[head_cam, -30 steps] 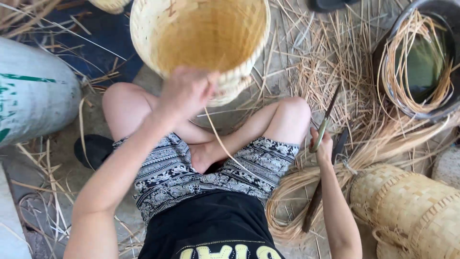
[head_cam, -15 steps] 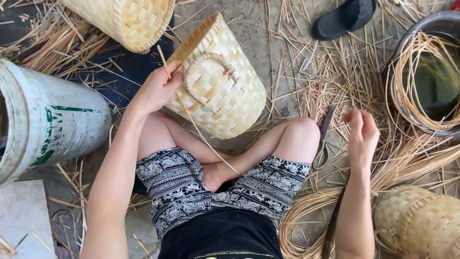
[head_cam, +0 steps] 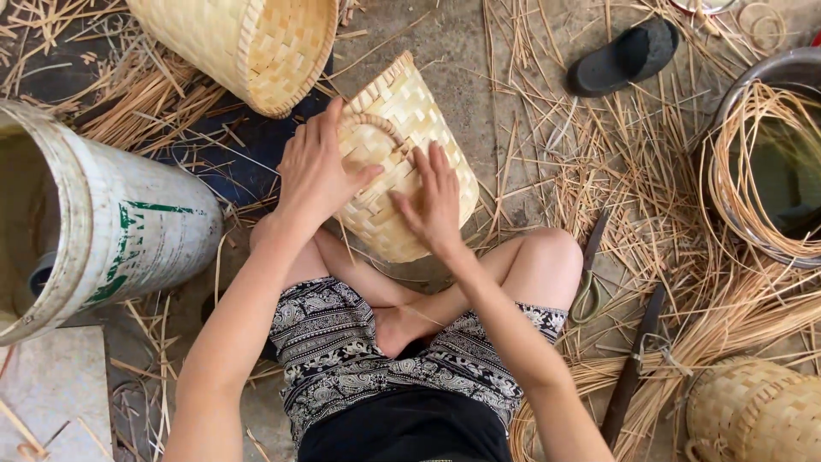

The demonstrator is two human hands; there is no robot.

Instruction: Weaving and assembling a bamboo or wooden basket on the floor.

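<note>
A pale woven bamboo basket [head_cam: 419, 128] lies on its side on the ground in front of my crossed legs, its rim pointing up and away. My left hand [head_cam: 316, 167] grips its left side by a small woven loop handle [head_cam: 369, 128]. My right hand [head_cam: 434, 201] rests flat on the basket's wall, fingers spread and pressing on the weave.
A second woven basket [head_cam: 248, 43] lies at the top left. A white plastic bucket [head_cam: 94, 222] lies on its side at the left. A metal basin [head_cam: 765, 154] holds coiled strips at the right. A black sandal [head_cam: 623, 56], scissors [head_cam: 588, 282], a long knife [head_cam: 633, 364], another basket [head_cam: 753, 411] and loose straw surround me.
My right hand has come from the right side onto the basket. The basket has dropped lower and closer to my legs, with the left hand shifting onto its side.
</note>
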